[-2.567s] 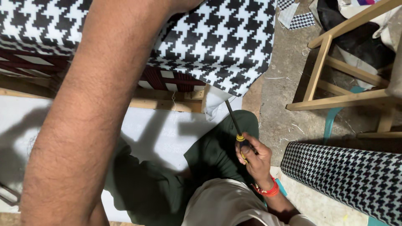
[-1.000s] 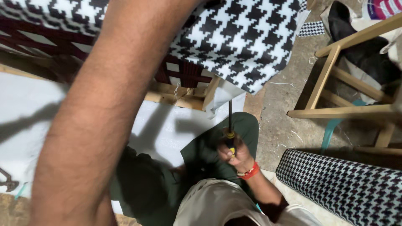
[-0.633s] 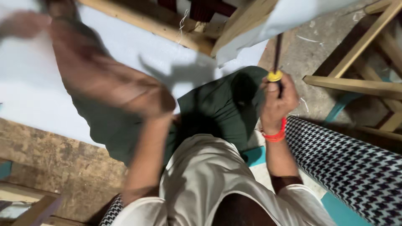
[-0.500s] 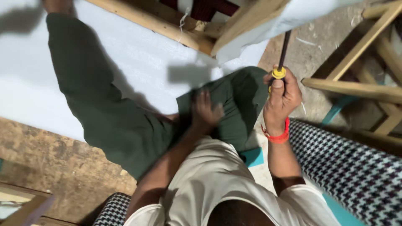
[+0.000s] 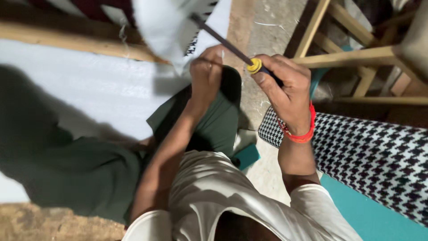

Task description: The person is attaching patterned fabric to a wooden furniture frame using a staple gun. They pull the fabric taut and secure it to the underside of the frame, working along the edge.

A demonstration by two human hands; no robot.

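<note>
Since half a second ago the left hand (image 5: 206, 73) has risen from the lap to the white fabric flap (image 5: 162, 27), fingers closed near its edge. The right hand (image 5: 285, 91) grips the screwdriver (image 5: 232, 48), shaft angled toward the flap by the wooden rail (image 5: 67, 42). Prying at the fabric seems underway; next needs a steady tip.

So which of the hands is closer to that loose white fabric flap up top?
Left. The left hand is right below the white fabric flap, about touching it; the right hand sits off to the side gripping the screwdriver.
</note>
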